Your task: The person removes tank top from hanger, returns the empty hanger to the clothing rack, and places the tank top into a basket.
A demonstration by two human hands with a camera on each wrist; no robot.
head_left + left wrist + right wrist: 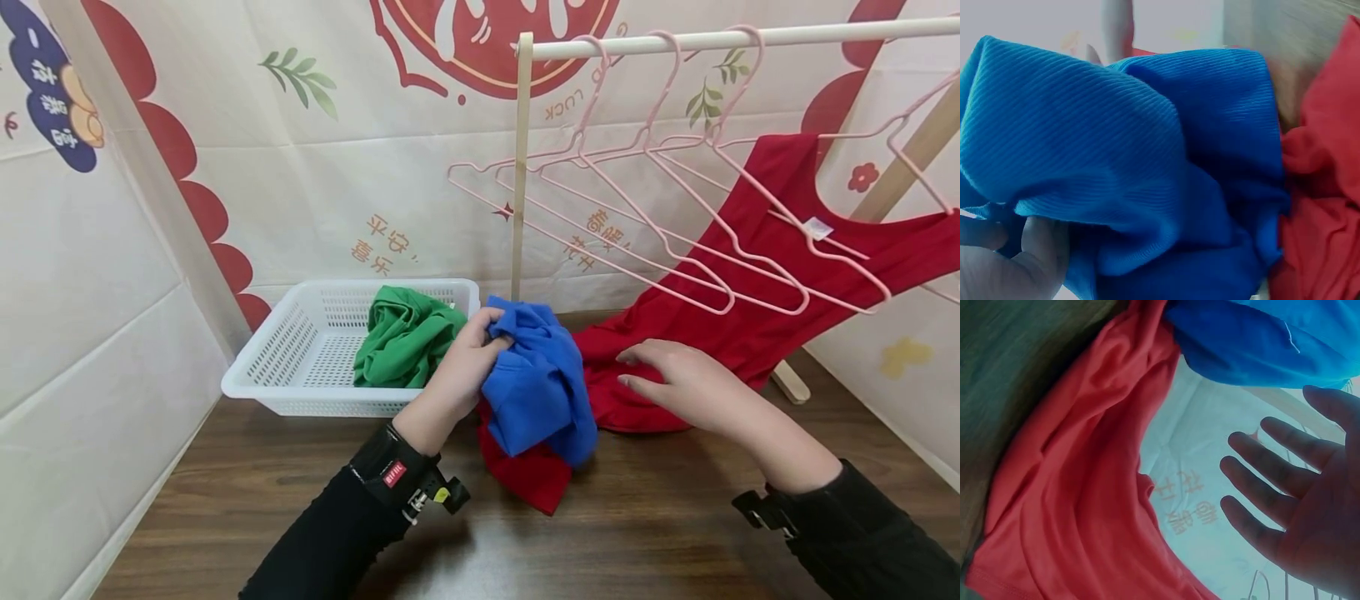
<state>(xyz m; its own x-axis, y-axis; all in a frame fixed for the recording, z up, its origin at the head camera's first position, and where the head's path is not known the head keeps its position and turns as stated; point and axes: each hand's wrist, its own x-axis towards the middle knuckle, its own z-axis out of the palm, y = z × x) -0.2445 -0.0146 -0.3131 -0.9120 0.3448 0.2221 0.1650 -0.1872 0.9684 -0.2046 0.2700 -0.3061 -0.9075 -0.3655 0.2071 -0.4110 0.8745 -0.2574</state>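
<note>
A bunched blue garment (pixel 536 383) hangs from my left hand (pixel 467 362), which pinches its upper edge between thumb and fingers. In the left wrist view ribbed blue fabric (pixel 1072 131) fills the middle, and the left thumb and a finger show at the lower left corner. My right hand (pixel 686 385) holds nothing; its fingers are spread in the right wrist view. It hovers in front of a red sleeveless garment (pixel 787 208) on a hanger at the right. The red garment's lower part trails onto the table, and some red cloth shows beneath the blue one.
Left of the hands, a white perforated basket (pixel 292 402) contains a crumpled green garment (pixel 408 337). Several pink hangers (pixel 660 158) hang from a white rail (pixel 825 33) on a wooden post (pixel 519 167). Printed cloth walls surround the wooden table (pixel 300 483).
</note>
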